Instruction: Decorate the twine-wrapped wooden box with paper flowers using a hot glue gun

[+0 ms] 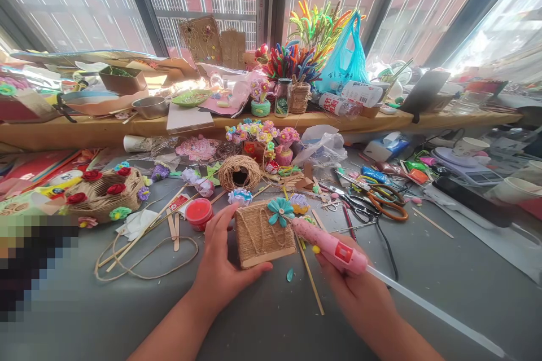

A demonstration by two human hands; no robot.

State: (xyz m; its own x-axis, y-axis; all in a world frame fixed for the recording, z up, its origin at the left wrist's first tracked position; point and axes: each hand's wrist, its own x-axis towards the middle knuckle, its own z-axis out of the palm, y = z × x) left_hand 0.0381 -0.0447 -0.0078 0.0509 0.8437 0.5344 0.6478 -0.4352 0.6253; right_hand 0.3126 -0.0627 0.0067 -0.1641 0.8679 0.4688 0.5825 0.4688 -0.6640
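Grey worktop (271, 327), crowded toward the far edge. Ball of twine (239, 172) at centre back; nearer than it, a red lid (199, 212) and wooden sticks (169, 220). Left of the twine, a woven basket (105, 194) with a loose loop of cord (144, 262) before it. Right of the twine, orange-handled scissors (387, 201) and a black cable (387, 248).

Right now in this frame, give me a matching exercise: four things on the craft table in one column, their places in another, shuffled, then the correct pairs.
1. twine-wrapped box with a teal flower
2. pink hot glue gun
3. orange-handled scissors
4. round ball of brown twine

A. in the right hand
B. lying right of the hands
C. held by the left hand
D. behind the box

Pairs: 1-C, 2-A, 3-B, 4-D
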